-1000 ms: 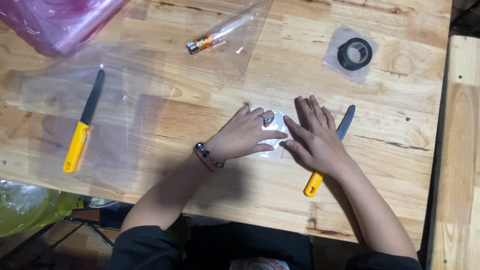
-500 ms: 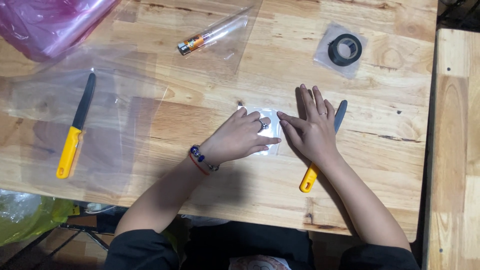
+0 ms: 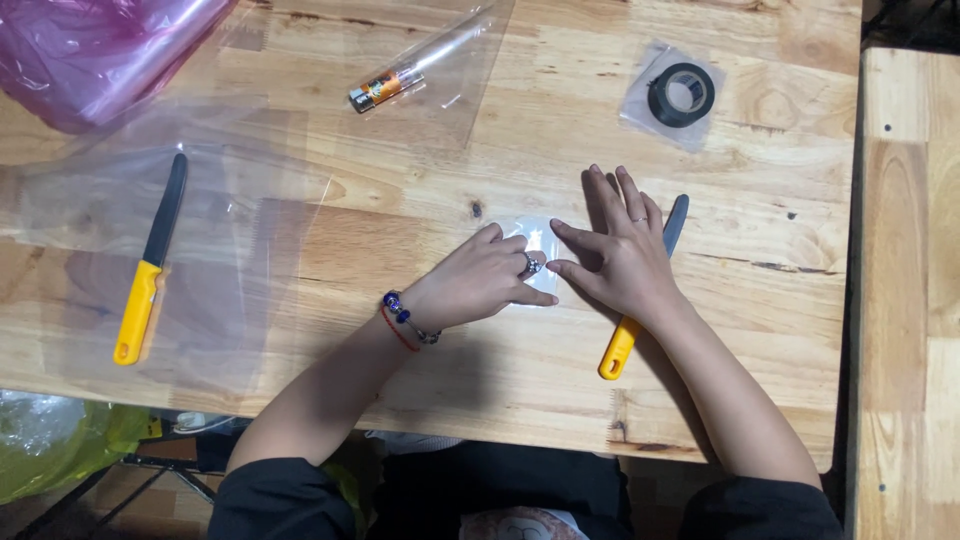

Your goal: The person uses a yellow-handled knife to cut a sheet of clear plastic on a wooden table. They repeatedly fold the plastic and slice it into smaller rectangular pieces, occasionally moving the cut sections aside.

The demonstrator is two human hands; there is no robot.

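Note:
My left hand (image 3: 482, 281) and my right hand (image 3: 617, 250) rest flat on the wooden table (image 3: 420, 200), side by side. Between them lies a small clear plastic bag (image 3: 540, 243), pressed under the fingertips of both hands. A yellow-handled knife (image 3: 640, 300) with a dark blade lies under my right hand, its handle towards the near table edge. My left wrist carries a beaded bracelet, and there is a ring on a finger of each hand.
A second yellow-handled knife (image 3: 148, 262) lies at the left on a large clear plastic sheet (image 3: 210, 240). A small tube (image 3: 385, 88) sits inside a clear bag at the back. A black tape roll (image 3: 681, 93) lies bagged at back right. Pink plastic (image 3: 90, 50) fills the far left corner.
Both hands stay pressed together on the small clear bag over the knife; the view has shifted slightly, and my right hand's fingers have spread a little.

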